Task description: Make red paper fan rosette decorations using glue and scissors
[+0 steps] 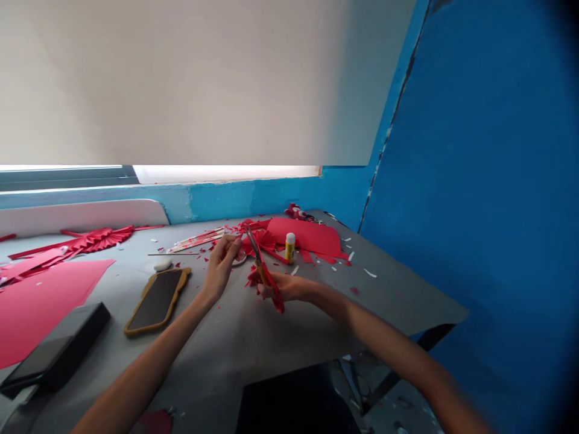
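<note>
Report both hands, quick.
Left hand: closed in a pinch; cannot tell whether it holds anything.
Right hand: closed, holding the red-handled scissors.

scissors [272,287]: red-handled | paper [305,234]: red | glue stick [290,249]: yellow, white-capped | table [407,295]: grey | wall [474,150]: blue

We see a pair of scissors [266,274] gripped in our right hand [288,286] above the desk [398,295], red handles toward the near edge, slim metal blades slanting up toward the far edge, close together. Just beyond the blades we see the pleated red paper [266,240], fanned out, nearer the far edge than the near one.
</note>
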`<state>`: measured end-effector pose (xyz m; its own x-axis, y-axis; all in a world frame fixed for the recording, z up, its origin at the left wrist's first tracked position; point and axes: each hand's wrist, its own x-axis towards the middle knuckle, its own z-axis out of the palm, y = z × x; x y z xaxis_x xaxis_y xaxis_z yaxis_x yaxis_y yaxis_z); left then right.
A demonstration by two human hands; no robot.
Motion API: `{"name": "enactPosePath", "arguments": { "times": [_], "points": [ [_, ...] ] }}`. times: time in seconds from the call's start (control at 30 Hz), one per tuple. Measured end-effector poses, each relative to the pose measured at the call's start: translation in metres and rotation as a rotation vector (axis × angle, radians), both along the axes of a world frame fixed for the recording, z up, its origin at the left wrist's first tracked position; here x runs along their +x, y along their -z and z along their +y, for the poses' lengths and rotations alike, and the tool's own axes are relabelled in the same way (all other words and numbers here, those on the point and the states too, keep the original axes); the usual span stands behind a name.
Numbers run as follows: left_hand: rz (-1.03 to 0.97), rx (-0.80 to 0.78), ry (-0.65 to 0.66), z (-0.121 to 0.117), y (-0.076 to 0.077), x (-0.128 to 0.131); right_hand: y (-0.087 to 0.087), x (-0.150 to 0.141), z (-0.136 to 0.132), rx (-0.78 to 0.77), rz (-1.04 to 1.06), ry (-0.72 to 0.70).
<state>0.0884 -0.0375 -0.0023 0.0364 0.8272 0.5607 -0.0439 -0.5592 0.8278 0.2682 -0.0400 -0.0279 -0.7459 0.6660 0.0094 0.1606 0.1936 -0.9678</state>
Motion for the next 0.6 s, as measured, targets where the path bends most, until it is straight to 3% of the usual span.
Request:
{"name": "enactPosePath", "arguments": {
  "times": [0.6],
  "points": [
    [0.214,0.074,-0.084,-0.021,-0.002,0.013,-0.005,-0.001,-0.014,0.118,-0.042,-0.004]
  ]
}}
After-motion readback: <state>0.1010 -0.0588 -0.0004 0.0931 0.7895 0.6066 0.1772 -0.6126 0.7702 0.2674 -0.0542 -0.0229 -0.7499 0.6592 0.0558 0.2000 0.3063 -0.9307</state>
